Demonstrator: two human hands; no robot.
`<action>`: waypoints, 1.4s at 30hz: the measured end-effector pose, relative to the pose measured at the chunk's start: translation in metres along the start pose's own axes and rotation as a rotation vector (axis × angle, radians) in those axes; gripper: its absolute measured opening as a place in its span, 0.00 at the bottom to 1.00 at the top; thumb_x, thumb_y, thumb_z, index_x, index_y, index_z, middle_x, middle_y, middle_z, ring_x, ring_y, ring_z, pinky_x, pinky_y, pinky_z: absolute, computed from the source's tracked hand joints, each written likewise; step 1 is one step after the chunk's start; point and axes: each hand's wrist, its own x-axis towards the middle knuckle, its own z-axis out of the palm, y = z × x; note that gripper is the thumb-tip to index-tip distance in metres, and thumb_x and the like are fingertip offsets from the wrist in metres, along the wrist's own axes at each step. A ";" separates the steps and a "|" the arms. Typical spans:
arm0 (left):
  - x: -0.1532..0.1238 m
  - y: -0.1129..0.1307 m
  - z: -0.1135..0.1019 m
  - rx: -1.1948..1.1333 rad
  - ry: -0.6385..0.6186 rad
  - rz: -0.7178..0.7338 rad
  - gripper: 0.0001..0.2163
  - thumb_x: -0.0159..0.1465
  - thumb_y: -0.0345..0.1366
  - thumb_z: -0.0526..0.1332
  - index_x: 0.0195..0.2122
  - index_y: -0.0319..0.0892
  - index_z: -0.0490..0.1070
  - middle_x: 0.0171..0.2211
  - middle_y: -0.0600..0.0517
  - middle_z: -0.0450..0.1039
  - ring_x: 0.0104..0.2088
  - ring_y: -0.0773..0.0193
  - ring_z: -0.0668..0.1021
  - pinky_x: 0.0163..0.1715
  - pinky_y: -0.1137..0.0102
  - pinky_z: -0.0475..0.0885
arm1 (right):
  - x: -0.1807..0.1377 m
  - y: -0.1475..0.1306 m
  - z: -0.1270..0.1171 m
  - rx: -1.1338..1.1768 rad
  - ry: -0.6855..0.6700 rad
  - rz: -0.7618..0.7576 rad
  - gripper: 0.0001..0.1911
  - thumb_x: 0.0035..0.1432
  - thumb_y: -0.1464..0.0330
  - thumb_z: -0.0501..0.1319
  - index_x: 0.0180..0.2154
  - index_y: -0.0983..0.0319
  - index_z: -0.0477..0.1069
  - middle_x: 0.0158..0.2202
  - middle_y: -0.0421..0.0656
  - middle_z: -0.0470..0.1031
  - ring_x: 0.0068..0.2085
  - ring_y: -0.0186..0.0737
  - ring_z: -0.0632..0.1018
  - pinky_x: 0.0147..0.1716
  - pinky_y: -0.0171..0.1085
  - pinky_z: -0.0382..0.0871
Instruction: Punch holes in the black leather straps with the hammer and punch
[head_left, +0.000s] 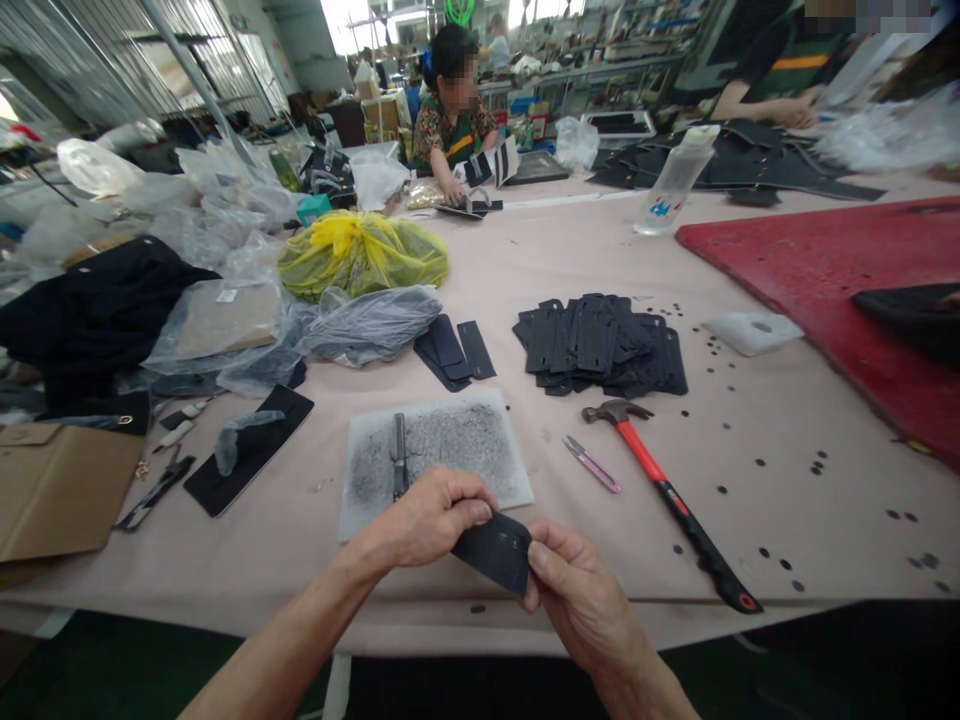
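Note:
Both my hands hold one small black leather piece (496,548) just above the near table edge. My left hand (431,518) is closed, pinching its left end between thumb and fingers. My right hand (574,585) is closed on its right end, thumb on top. Just beyond my left hand lies a scuffed white punching board (450,445) with a metal punch tool (399,458) resting on it. A stack of matching black pieces (600,345) sits farther back, and a red-handled hammer (667,490) lies to the right of my hands.
Small pink snips (592,465) lie by the hammer, with punched black dots (787,480) scattered at right. A red mat (825,270) covers the right side. Plastic bags, one of them yellow (360,255), crowd the left. Other people work at the far end.

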 end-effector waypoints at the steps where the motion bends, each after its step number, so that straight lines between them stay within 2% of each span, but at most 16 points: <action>1: 0.000 -0.001 0.001 -0.003 -0.006 -0.005 0.09 0.61 0.31 0.56 0.34 0.40 0.77 0.27 0.55 0.74 0.30 0.66 0.73 0.31 0.74 0.64 | 0.000 0.000 0.000 -0.004 0.004 -0.001 0.17 0.52 0.55 0.68 0.27 0.63 0.73 0.17 0.37 0.67 0.21 0.30 0.65 0.23 0.30 0.55; 3: -0.002 -0.001 0.004 0.002 -0.001 -0.001 0.09 0.62 0.30 0.56 0.34 0.40 0.77 0.28 0.55 0.74 0.30 0.66 0.74 0.32 0.73 0.65 | -0.001 0.001 -0.001 -0.029 0.014 -0.003 0.18 0.52 0.54 0.68 0.27 0.63 0.72 0.17 0.37 0.67 0.21 0.30 0.65 0.23 0.31 0.54; 8: -0.008 0.012 0.010 0.102 0.130 0.101 0.09 0.62 0.29 0.55 0.37 0.42 0.75 0.34 0.53 0.75 0.38 0.63 0.75 0.42 0.71 0.67 | -0.002 0.001 -0.006 -0.225 0.083 -0.037 0.20 0.54 0.52 0.65 0.26 0.63 0.69 0.18 0.38 0.70 0.19 0.29 0.65 0.22 0.31 0.55; 12: -0.010 0.023 0.012 0.147 0.057 0.046 0.06 0.60 0.32 0.59 0.36 0.42 0.76 0.31 0.53 0.76 0.34 0.63 0.75 0.39 0.71 0.67 | -0.001 0.006 -0.007 -0.407 0.107 -0.076 0.21 0.57 0.52 0.63 0.27 0.63 0.70 0.19 0.39 0.71 0.20 0.30 0.67 0.23 0.32 0.58; 15: -0.007 0.021 0.010 0.057 -0.038 -0.011 0.07 0.59 0.31 0.58 0.33 0.40 0.76 0.27 0.55 0.74 0.29 0.66 0.74 0.32 0.73 0.66 | -0.001 0.012 -0.005 -0.327 0.123 -0.078 0.19 0.57 0.53 0.63 0.28 0.63 0.70 0.20 0.38 0.70 0.19 0.29 0.67 0.22 0.31 0.57; 18: -0.002 0.013 0.008 -0.082 -0.102 -0.042 0.09 0.57 0.29 0.56 0.34 0.39 0.76 0.27 0.56 0.74 0.29 0.68 0.73 0.30 0.75 0.66 | -0.001 0.014 -0.002 -0.209 0.133 -0.068 0.19 0.57 0.54 0.63 0.28 0.64 0.71 0.19 0.37 0.69 0.19 0.28 0.66 0.22 0.30 0.56; 22: 0.001 0.006 0.007 -0.147 -0.098 -0.058 0.09 0.57 0.29 0.56 0.34 0.38 0.77 0.27 0.56 0.74 0.28 0.69 0.72 0.30 0.76 0.66 | 0.000 0.007 0.003 -0.168 0.100 -0.049 0.18 0.55 0.55 0.64 0.28 0.65 0.73 0.21 0.39 0.70 0.21 0.28 0.67 0.24 0.30 0.58; 26: 0.002 0.007 0.007 -0.100 -0.109 -0.073 0.09 0.56 0.28 0.57 0.34 0.38 0.77 0.26 0.56 0.74 0.28 0.68 0.72 0.30 0.76 0.65 | 0.001 0.004 0.003 -0.215 0.130 -0.019 0.18 0.56 0.54 0.62 0.27 0.64 0.72 0.20 0.39 0.70 0.21 0.30 0.67 0.26 0.31 0.60; 31: 0.002 0.010 0.007 0.031 -0.108 -0.055 0.09 0.57 0.29 0.57 0.32 0.39 0.78 0.25 0.56 0.74 0.28 0.67 0.73 0.29 0.75 0.65 | 0.004 0.008 -0.003 -0.464 0.178 0.030 0.20 0.54 0.53 0.63 0.24 0.62 0.67 0.16 0.36 0.66 0.18 0.29 0.63 0.21 0.31 0.54; 35: 0.003 0.009 0.008 0.084 -0.116 -0.044 0.10 0.58 0.29 0.57 0.36 0.40 0.78 0.30 0.54 0.78 0.32 0.65 0.77 0.31 0.74 0.68 | 0.006 0.018 -0.002 -0.451 0.201 -0.004 0.22 0.53 0.50 0.62 0.24 0.61 0.64 0.15 0.33 0.62 0.17 0.28 0.60 0.19 0.31 0.51; 38: 0.009 0.008 0.003 0.242 0.002 0.003 0.14 0.60 0.28 0.55 0.44 0.40 0.77 0.37 0.49 0.80 0.39 0.60 0.79 0.43 0.68 0.71 | 0.015 0.028 0.002 -0.357 0.301 -0.029 0.24 0.52 0.48 0.63 0.24 0.62 0.65 0.15 0.33 0.61 0.18 0.27 0.58 0.19 0.30 0.52; 40: 0.015 0.006 -0.005 0.425 0.181 0.098 0.16 0.60 0.27 0.55 0.48 0.41 0.75 0.43 0.46 0.79 0.46 0.56 0.78 0.54 0.59 0.66 | 0.027 0.034 0.008 -0.277 0.400 -0.052 0.24 0.50 0.48 0.65 0.23 0.62 0.65 0.15 0.34 0.62 0.18 0.26 0.59 0.18 0.30 0.53; 42: 0.018 0.001 -0.017 0.540 0.406 0.168 0.17 0.60 0.25 0.55 0.49 0.42 0.73 0.47 0.45 0.76 0.50 0.56 0.75 0.59 0.57 0.61 | 0.043 0.039 0.015 -0.166 0.482 -0.057 0.25 0.44 0.48 0.69 0.24 0.63 0.67 0.16 0.35 0.65 0.18 0.27 0.62 0.18 0.29 0.56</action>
